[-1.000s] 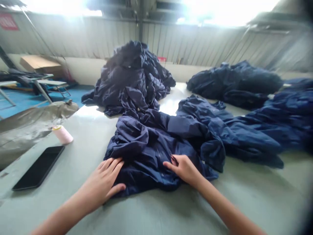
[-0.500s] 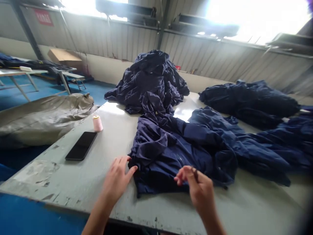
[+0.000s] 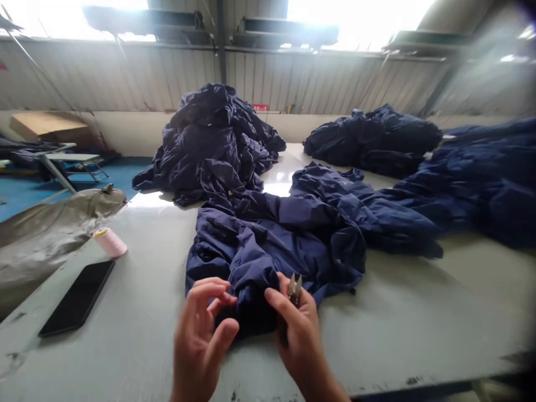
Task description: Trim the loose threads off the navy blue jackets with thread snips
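Observation:
A navy blue garment (image 3: 288, 240) lies crumpled on the table in front of me. My right hand (image 3: 299, 326) is closed around a pair of thread snips (image 3: 295, 286), whose two short blades point up and away between the fingers. The thumb and fingers of that hand also touch a raised fold of the garment. At the left side of the same fold, my left hand (image 3: 205, 329) is open, thumb and fingers apart, its fingertips close to the cloth. Whether those fingertips touch it I cannot tell.
On the pale table (image 3: 151, 296) to the left lie a black phone (image 3: 77, 298) and a pink thread spool (image 3: 110, 242). A tall heap of navy garments (image 3: 209, 139) stands behind, with more garments (image 3: 372, 139) at the right. A grey sack (image 3: 62, 223) sits beyond the left edge.
The view has swung right and closer. My hands have come together at the garment's near edge, where a fold is now raised. The snips' blades now show in my right hand.

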{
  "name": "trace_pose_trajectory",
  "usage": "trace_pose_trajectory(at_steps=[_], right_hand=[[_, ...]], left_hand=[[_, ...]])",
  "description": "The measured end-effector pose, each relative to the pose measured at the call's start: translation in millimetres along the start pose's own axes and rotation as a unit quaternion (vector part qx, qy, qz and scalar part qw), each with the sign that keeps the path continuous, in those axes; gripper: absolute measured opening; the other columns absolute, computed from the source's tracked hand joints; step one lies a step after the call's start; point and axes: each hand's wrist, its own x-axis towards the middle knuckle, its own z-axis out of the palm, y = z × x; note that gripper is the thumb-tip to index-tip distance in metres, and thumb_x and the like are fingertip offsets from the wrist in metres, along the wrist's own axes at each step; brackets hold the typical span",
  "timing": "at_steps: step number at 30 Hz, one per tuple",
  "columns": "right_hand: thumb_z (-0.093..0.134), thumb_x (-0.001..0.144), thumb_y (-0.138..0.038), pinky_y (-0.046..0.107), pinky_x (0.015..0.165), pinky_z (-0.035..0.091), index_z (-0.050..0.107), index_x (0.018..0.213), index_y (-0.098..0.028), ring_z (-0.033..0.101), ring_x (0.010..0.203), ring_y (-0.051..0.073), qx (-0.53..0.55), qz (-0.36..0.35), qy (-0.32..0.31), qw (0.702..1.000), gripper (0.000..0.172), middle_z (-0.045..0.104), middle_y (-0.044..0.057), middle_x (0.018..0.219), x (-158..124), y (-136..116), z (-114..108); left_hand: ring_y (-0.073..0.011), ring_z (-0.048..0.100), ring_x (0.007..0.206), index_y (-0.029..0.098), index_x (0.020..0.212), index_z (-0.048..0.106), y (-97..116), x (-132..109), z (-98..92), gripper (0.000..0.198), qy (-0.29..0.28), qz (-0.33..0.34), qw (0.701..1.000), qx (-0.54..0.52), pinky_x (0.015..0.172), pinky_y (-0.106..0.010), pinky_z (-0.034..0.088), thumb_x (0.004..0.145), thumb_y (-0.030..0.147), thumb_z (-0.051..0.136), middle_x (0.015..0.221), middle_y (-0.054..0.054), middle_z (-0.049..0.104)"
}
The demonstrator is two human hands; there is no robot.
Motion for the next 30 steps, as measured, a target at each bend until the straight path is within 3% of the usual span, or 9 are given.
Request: trace_pose_trajectory(at_steps=[4,7,10,15,17,20,23,26,30], right_hand=[[0.098,0.067,-0.037,0.028,0.074,0.058,0.076,0.103,-0.022,0.064,0.075,0.018,0.031,0.014,0.020,0.999,0.045,0.063,-0.002,0.078,8.6,-13.1,-19.2],[0.095,0.070,-0.034,0.024,0.066,0.054,0.074,0.102,-0.022,0.055,0.066,0.014,0.059,0.025,0.011,0.998,0.040,0.052,-0.005,0.071,12.8,-16.1,-30.4],[0.095,0.072,-0.032,0.021,0.059,0.048,0.068,0.086,-0.020,0.048,0.065,0.012,0.097,0.060,0.001,0.993,0.033,0.048,-0.004,0.073,16.8,-14.2,-38.8],[0.094,0.075,-0.030,0.021,0.058,0.043,0.062,0.076,-0.019,0.043,0.068,0.012,0.129,0.073,-0.019,0.989,0.033,0.047,-0.003,0.076,19.7,-6.5,-48.4],[0.093,0.075,-0.029,0.023,0.061,0.043,0.058,0.073,-0.020,0.041,0.069,0.013,0.135,0.058,-0.028,0.989,0.037,0.045,-0.003,0.076,19.1,-3.0,-50.5],[0.090,0.078,-0.027,0.025,0.064,0.042,0.051,0.070,-0.022,0.039,0.069,0.013,0.094,0.014,-0.033,0.995,0.040,0.043,-0.003,0.076,14.6,0.0,-54.0],[0.083,0.087,-0.025,0.027,0.068,0.041,0.046,0.069,-0.022,0.045,0.073,0.014,-0.021,-0.104,-0.012,0.994,0.041,0.051,-0.001,0.083,3.6,-5.1,-61.3],[0.075,0.097,-0.026,0.029,0.066,0.040,0.047,0.068,-0.022,0.050,0.071,0.015,-0.112,-0.214,-0.012,0.970,0.041,0.059,0.001,0.086,-9.5,-20.5,-71.4],[0.075,0.099,-0.036,0.029,0.055,0.035,0.048,0.068,-0.022,0.044,0.058,0.013,-0.177,-0.196,-0.092,0.960,0.043,0.060,0.000,0.075,-16.3,-37.5,-80.0]], left_hand=[[-0.0263,0.070,0.113,0.026,0.122,0.068,-10.2,-2.1,28.0,0.043,-0.069,-0.061,0.994,0.061,0.095,-0.038,0.064,0.095,0.058,0.077,0.120,-0.008,0.068],[-0.0271,0.069,0.118,0.024,0.123,0.066,-19.1,-4.7,45.9,0.046,-0.069,-0.114,0.985,0.112,0.100,-0.041,0.062,0.091,0.053,0.082,0.126,-0.010,0.068],[-0.0271,0.071,0.119,0.024,0.130,0.062,-29.0,-10.4,55.8,0.045,-0.073,-0.164,0.980,0.084,0.103,-0.043,0.061,0.096,0.048,0.077,0.127,-0.012,0.069],[-0.0210,0.073,0.099,0.022,0.123,0.065,-31.5,-16.9,57.1,0.028,-0.082,-0.171,0.980,0.055,0.086,-0.032,0.063,0.100,0.036,0.070,0.106,-0.006,0.070],[-0.0185,0.071,0.092,0.023,0.112,0.068,-25.1,-18.2,57.2,0.014,-0.047,-0.136,0.986,0.083,0.081,-0.028,0.061,0.101,0.031,0.066,0.101,-0.003,0.069],[-0.0194,0.069,0.101,0.024,0.107,0.067,-11.6,-21.3,59.9,0.008,0.025,-0.059,0.990,0.127,0.088,-0.029,0.060,0.102,0.024,0.061,0.107,-0.004,0.068],[-0.0218,0.066,0.112,0.025,0.108,0.063,1.2,-27.2,65.0,0.007,0.046,-0.015,0.989,0.138,0.092,-0.030,0.058,0.103,0.024,0.058,0.115,-0.005,0.066],[-0.0216,0.064,0.112,0.026,0.110,0.057,9.6,-34.0,71.3,0.004,0.026,-0.030,0.993,0.108,0.089,-0.030,0.056,0.106,0.025,0.055,0.123,-0.007,0.063],[-0.0185,0.063,0.099,0.026,0.109,0.050,13.6,-37.1,80.9,0.004,0.003,-0.104,0.994,0.021,0.080,-0.027,0.055,0.106,0.024,0.050,0.125,-0.007,0.059]])
